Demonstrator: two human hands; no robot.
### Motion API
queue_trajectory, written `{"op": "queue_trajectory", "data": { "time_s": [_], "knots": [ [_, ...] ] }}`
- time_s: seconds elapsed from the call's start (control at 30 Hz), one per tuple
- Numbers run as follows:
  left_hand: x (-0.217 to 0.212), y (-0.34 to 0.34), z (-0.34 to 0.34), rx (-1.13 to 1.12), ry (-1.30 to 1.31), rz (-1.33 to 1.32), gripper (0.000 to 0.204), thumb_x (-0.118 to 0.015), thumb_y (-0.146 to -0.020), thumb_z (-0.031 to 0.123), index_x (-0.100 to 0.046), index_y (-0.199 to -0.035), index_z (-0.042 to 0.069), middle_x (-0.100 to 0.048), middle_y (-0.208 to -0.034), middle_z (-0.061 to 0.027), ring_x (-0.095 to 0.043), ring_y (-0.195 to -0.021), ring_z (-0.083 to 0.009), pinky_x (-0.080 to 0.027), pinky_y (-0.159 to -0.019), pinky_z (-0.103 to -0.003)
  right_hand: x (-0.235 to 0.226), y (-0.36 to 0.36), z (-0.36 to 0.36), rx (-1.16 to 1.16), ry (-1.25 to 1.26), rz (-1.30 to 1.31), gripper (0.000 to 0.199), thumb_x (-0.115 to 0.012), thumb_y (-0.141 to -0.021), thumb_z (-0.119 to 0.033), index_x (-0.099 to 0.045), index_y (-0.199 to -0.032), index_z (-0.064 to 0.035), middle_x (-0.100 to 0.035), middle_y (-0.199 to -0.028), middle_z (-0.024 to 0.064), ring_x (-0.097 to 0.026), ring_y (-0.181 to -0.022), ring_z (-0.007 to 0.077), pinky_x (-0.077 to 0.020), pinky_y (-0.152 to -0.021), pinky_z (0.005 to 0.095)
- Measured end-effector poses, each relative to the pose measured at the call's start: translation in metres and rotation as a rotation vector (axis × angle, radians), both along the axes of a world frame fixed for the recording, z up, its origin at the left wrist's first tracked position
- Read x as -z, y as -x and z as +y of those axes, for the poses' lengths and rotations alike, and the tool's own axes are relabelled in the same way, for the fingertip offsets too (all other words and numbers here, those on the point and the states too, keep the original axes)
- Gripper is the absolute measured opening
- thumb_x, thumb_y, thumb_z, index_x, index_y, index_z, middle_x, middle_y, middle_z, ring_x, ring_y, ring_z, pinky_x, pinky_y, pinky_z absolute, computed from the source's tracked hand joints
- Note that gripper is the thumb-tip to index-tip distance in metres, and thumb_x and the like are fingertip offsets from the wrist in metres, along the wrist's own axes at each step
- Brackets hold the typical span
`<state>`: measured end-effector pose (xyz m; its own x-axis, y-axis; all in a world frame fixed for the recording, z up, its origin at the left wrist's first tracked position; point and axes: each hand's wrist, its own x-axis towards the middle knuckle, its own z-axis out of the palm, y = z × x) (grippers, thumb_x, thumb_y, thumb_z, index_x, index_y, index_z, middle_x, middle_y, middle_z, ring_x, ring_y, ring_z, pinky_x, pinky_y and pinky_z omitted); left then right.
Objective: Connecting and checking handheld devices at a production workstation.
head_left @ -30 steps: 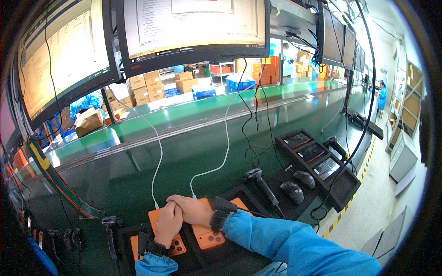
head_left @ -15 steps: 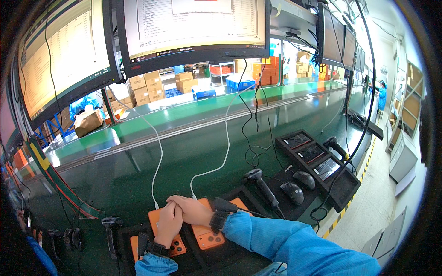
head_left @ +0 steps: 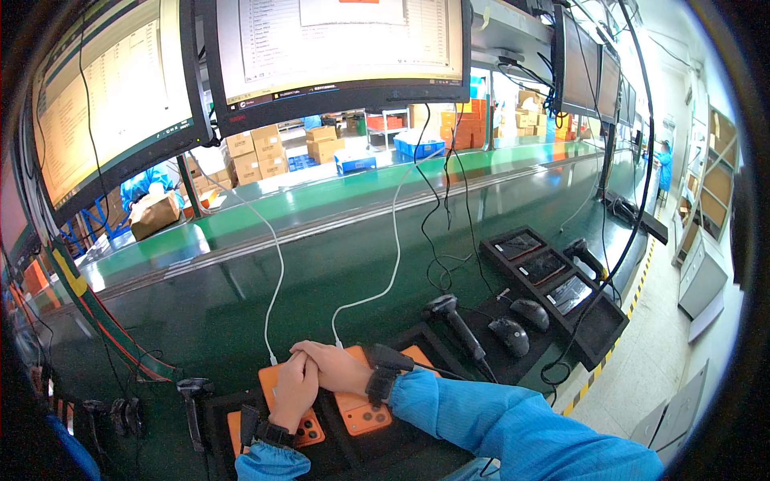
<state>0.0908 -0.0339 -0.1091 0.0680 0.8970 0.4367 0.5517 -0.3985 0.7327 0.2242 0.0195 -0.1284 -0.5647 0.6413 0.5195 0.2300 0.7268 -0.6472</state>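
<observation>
While both hands rest low in the head view, the left hand (head_left: 295, 390) and the right hand (head_left: 335, 367) lie clasped together, fingers (head_left: 309, 362) interlaced over one another, grasping each other and no object. They lie on top of two orange phones (head_left: 359, 407) that sit back-up, side by side in a black tray (head_left: 417, 337) on the green surface (head_left: 241, 305), right at the near edge. Camera clusters show on both phones near the wrists. Two white cables (head_left: 385, 280) run from the far side of the surface down to the top ends of the phones, one to each. A dark wrist strap (head_left: 378, 385) sits on the right wrist, another on the left.

Right of the hands, one black handheld scanner (head_left: 457, 321) stands tilted, and two black computer mice (head_left: 513, 333) lie just beyond it. Further right, a second black tray (head_left: 597, 329) holds three dark phones (head_left: 545, 266) in a row, with another scanner (head_left: 584, 255) beside them. To the left, one more scanner (head_left: 192, 401) stands near the edge. Two large monitors (head_left: 337, 48) hang overhead, more further right. Cardboard boxes (head_left: 257, 152) are stacked behind the conveyor line.
</observation>
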Motion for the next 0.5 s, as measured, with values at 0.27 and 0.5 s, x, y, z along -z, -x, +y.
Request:
{"op": "queue_trajectory", "data": {
  "time_s": [0.27, 0.5],
  "knots": [
    [-0.0004, -0.0006, -0.0007, -0.007, 0.004, 0.022, 0.026, -0.049, -0.101, 0.016, -0.063, -0.103, -0.006, -0.067, -0.101, -0.0256, -0.064, -0.093, -0.0448, -0.050, -0.077, -0.046, 0.0010, 0.0002, 0.0006, 0.000, 0.021, 0.010, 0.040, -0.064, -0.087, -0.007, -0.053, -0.125, -0.0010, -0.065, -0.116, 0.0213, -0.065, -0.109, 0.0399, -0.0531, -0.090, 0.0440],
    [0.0048, 0.0026, 0.0012, 0.022, 0.014, -0.033, 0.026, -0.049, -0.101, 0.015, -0.062, -0.104, -0.007, -0.066, -0.101, -0.0264, -0.063, -0.094, -0.0448, -0.050, -0.079, -0.046, -0.0039, -0.0003, -0.0029, -0.018, 0.029, 0.013, 0.038, -0.060, -0.088, -0.005, -0.052, -0.125, 0.0004, -0.063, -0.120, 0.0224, -0.062, -0.112, 0.0402, -0.0510, -0.095, 0.0439]
  ]
}}
